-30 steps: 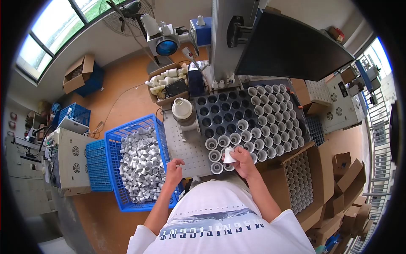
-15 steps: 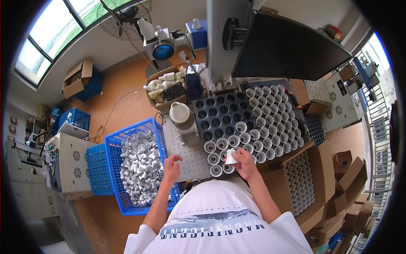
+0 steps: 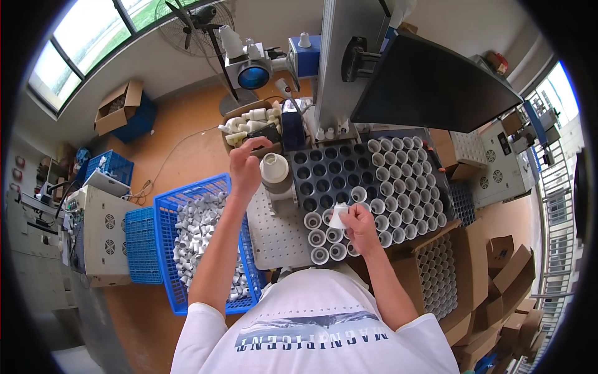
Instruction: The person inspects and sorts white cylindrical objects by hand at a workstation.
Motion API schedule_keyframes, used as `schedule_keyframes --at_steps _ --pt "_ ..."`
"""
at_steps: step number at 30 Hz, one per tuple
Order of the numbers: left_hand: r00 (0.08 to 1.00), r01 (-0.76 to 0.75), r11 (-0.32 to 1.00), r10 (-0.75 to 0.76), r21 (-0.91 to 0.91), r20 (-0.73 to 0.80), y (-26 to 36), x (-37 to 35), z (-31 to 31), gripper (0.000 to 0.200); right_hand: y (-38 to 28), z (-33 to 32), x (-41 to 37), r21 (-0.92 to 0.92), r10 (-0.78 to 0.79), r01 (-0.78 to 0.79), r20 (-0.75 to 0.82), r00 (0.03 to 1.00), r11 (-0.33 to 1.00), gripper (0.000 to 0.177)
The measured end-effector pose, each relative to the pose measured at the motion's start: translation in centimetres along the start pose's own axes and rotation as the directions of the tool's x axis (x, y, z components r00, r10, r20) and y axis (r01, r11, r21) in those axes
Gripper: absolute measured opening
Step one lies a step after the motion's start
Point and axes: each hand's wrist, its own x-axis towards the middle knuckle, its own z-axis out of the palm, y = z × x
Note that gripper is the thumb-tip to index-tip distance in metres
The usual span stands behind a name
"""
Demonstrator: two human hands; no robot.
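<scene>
My right hand [image 3: 362, 228] is closed on a white cone-shaped plastic cup [image 3: 338, 218], above the near side of the black tray [image 3: 328, 167]. Rows of similar white cups [image 3: 398, 187] stand in the tray's right and near holes. My left hand [image 3: 245, 169] is raised beside a cylindrical fixture [image 3: 278, 187], where another white cup [image 3: 274, 166] sits upright on top. Its fingers are parted and hold nothing, the index finger stretched towards that cup.
A blue basket [image 3: 161, 249] full of loose white cups stands at left, under my left forearm. Behind the fixture is a box of cream plastic parts [image 3: 255, 116]. A lens head [image 3: 253, 76] and a monitor [image 3: 430, 81] overhang the bench. At right, a cardboard box [image 3: 468, 262] holds more cups.
My left hand has moved forward from beside the basket to the fixture, its fingers spreading. My right hand still holds its cup, shifted slightly away from my body. The view has tilted a little.
</scene>
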Motion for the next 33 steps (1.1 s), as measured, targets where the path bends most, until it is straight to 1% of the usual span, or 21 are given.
schedule_keyframes --at_steps 2,3,6,7,9,10,11,13,14,16,18,20,21,22,23,24,26,28,30,32,33 --pt "0.968 0.100 0.995 -0.098 0.004 0.231 0.2 0.3 0.8 0.027 -2.1 4.0 2.1 -0.122 -0.144 0.143 0.002 0.990 0.982 0.030" --pt "0.974 0.065 0.997 -0.056 -0.036 0.219 0.6 0.2 1.2 0.025 -3.2 6.5 3.0 -0.152 -0.231 0.234 0.042 0.972 0.960 0.030" --pt "0.994 -0.037 0.999 0.040 -0.033 0.104 2.4 -0.2 -1.1 0.023 -2.9 12.2 6.8 -0.241 -0.478 0.507 0.172 0.861 0.827 0.029" --pt "0.996 -0.077 0.995 0.079 -0.063 0.030 2.1 -0.7 -2.9 0.022 -2.5 13.4 7.6 -0.318 -0.505 0.547 0.210 0.837 0.775 0.029" --pt "0.993 -0.049 0.996 0.057 0.079 -0.107 1.8 -1.8 -7.8 0.024 -1.7 15.2 8.7 -0.454 -0.543 0.615 0.294 0.786 0.645 0.029" --pt "0.986 0.025 0.990 -0.002 0.137 -0.168 0.8 -2.8 -10.8 0.024 -1.3 15.3 9.0 -0.478 -0.557 0.629 0.303 0.773 0.613 0.029" --pt "0.961 0.079 0.972 -0.015 0.219 -0.277 -0.9 -4.1 -13.8 0.025 -0.6 15.2 9.3 -0.503 -0.569 0.641 0.314 0.760 0.579 0.029" --pt "0.887 0.175 0.925 0.001 0.338 -0.461 -5.6 -7.7 -19.4 0.027 0.6 14.9 10.3 -0.534 -0.601 0.662 0.318 0.733 0.526 0.032" --pt "0.851 0.210 0.899 0.026 0.385 -0.525 -7.6 -10.1 -21.8 0.028 0.9 14.8 10.1 -0.550 -0.571 0.638 0.318 0.757 0.539 0.032" --pt "0.799 0.338 0.869 -0.062 0.361 -0.598 -10.7 -15.3 -24.4 0.032 0.7 15.0 10.3 -0.556 -0.552 0.624 0.319 0.771 0.549 0.033" --pt "0.777 0.446 0.842 -0.196 0.304 -0.598 -12.4 -19.7 -23.8 0.033 0.9 15.2 10.4 -0.524 -0.574 0.646 0.322 0.753 0.555 0.033" --pt "0.786 0.482 0.858 -0.331 0.181 -0.522 -13.6 -23.1 -21.1 0.033 1.1 14.9 10.3 -0.517 -0.600 0.670 0.327 0.730 0.533 0.032" --pt "0.789 0.518 0.841 -0.402 0.154 -0.464 -14.3 -24.7 -19.7 0.033 1.3 14.6 10.2 -0.531 -0.601 0.673 0.337 0.725 0.515 0.031" --pt "0.789 0.552 0.823 -0.464 0.133 -0.402 -14.1 -25.3 -18.3 0.033 1.2 14.4 10.1 -0.508 -0.632 0.708 0.352 0.691 0.491 0.031" --pt "0.815 0.520 0.840 -0.434 0.155 -0.384 -13.9 -26.1 -16.5 0.033 1.3 13.6 9.9 -0.524 -0.639 0.714 0.359 0.680 0.465 0.029" --pt "0.792 0.544 0.833 -0.469 0.102 -0.392 -13.2 -26.4 -14.9 0.032 1.1 12.4 9.5 -0.584 -0.648 0.693 0.340 0.682 0.423 0.029" --pt "0.809 0.535 0.842 -0.486 0.072 -0.330 -12.9 -26.6 -13.1 0.032 0.5 8.8 8.4 -0.688 -0.659 0.640 0.311 0.685 0.341 0.028" --pt "0.834 0.527 0.842 -0.487 0.113 -0.260 -12.0 -26.1 -12.0 0.031 1.0 2.8 8.2 -0.897 -0.626 0.417 0.244 0.740 0.144 0.028" --pt "0.849 0.519 0.841 -0.485 0.154 -0.210 -11.6 -26.1 -11.2 0.030 0.7 -1.7 7.4 -0.993 -0.535 0.114 0.109 0.838 -0.023 0.040" --pt "0.868 0.495 0.847 -0.471 0.192 -0.161 -11.5 -25.8 -10.3 0.031 0.6 -4.2 7.1 -0.995 -0.426 0.001 0.044 0.904 -0.102 0.048" --pt "0.865 0.502 0.837 -0.490 0.219 -0.113 -11.9 -25.6 -10.1 0.029 0.6 -5.0 7.0 -0.988 -0.373 -0.056 0.001 0.928 -0.142 0.053"
